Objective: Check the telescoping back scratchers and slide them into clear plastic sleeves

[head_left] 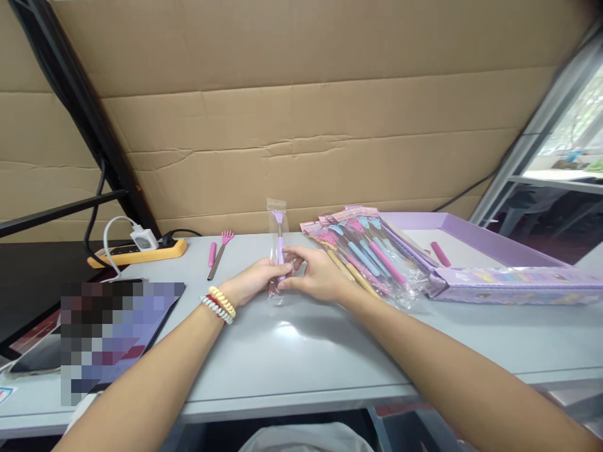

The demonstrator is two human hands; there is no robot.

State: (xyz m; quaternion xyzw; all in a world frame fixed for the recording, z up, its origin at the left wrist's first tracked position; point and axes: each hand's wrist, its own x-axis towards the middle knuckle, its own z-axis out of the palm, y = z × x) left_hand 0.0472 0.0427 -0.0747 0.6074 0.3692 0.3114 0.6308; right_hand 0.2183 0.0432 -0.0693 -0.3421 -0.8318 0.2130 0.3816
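Note:
A purple claw-headed back scratcher in a clear plastic sleeve (278,233) lies on the grey table (301,351), pointing away from me. My left hand (254,280) grips the lower part of the sleeve from the left, with coiled bands on its wrist. My right hand (316,274) pinches the same sleeve from the right, fingertips at the handle. Both hands are closed on it.
A fanned pile of packaged scratchers (362,251) lies to the right, beside a shallow purple box lid (475,254). An unpacked pink scratcher (219,252) and a pink sleeve lie to the left, near a yellow power strip (141,252). A tablet (113,333) sits front left. Cardboard wall behind.

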